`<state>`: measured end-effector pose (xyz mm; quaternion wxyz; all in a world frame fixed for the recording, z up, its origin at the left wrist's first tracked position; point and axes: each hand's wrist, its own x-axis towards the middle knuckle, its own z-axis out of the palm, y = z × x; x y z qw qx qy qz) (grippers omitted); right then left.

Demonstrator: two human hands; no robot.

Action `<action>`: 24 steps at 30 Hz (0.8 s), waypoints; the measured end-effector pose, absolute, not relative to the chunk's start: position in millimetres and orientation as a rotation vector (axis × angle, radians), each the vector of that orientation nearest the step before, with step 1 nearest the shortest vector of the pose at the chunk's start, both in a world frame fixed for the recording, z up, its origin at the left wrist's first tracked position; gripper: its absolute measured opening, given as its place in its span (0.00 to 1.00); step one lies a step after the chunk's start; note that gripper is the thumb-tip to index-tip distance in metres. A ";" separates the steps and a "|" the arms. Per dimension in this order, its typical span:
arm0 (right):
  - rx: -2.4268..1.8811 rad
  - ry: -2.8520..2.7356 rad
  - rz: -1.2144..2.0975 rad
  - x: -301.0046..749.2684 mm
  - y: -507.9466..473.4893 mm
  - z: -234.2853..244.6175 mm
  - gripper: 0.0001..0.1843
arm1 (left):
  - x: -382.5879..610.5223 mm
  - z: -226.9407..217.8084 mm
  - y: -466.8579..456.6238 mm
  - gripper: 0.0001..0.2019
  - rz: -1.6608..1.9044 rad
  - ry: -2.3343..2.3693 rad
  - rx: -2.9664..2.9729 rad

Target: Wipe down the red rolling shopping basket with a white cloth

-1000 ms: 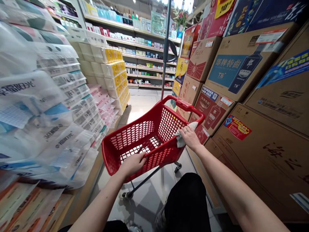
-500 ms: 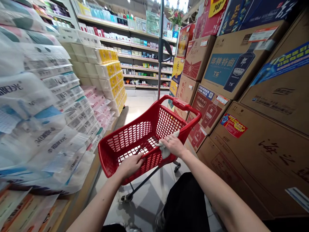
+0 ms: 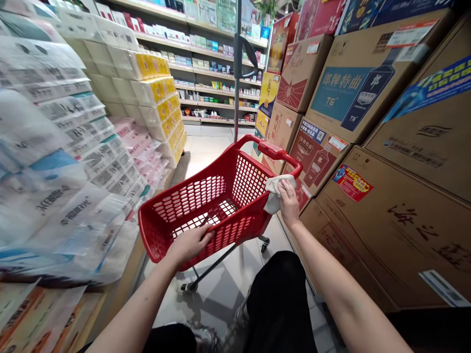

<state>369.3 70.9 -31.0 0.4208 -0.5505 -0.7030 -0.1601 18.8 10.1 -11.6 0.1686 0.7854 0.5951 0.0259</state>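
Observation:
A red plastic shopping cart [image 3: 206, 201] stands in the aisle in front of me, its basket holding nothing I can see. My left hand [image 3: 189, 242] grips the near rim of the basket, fingers curled over the edge. My right hand [image 3: 289, 201] presses a white cloth [image 3: 274, 191] against the right rim, just below the red handle [image 3: 274, 152]. A grey pole [image 3: 236, 73] rises behind the cart.
Wrapped tissue and paper-roll packs [image 3: 73, 147] are stacked along the left. Large cardboard boxes [image 3: 386, 147] are piled high on the right. Shelves of small goods [image 3: 206, 63] cross the far end. My dark-trousered knee [image 3: 279, 294] sits low in the middle, over the tiled floor [image 3: 206, 147].
My right hand slid the cloth toward me along the right rim, then back up toward the handle end. My left hand kept its grip, and the view tilted slightly down.

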 end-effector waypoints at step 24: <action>-1.714 -1.667 0.181 289.5 51.9 -118.9 0.19 | 13.9 -28.1 17.9 0.21 0.098 1.659 2.274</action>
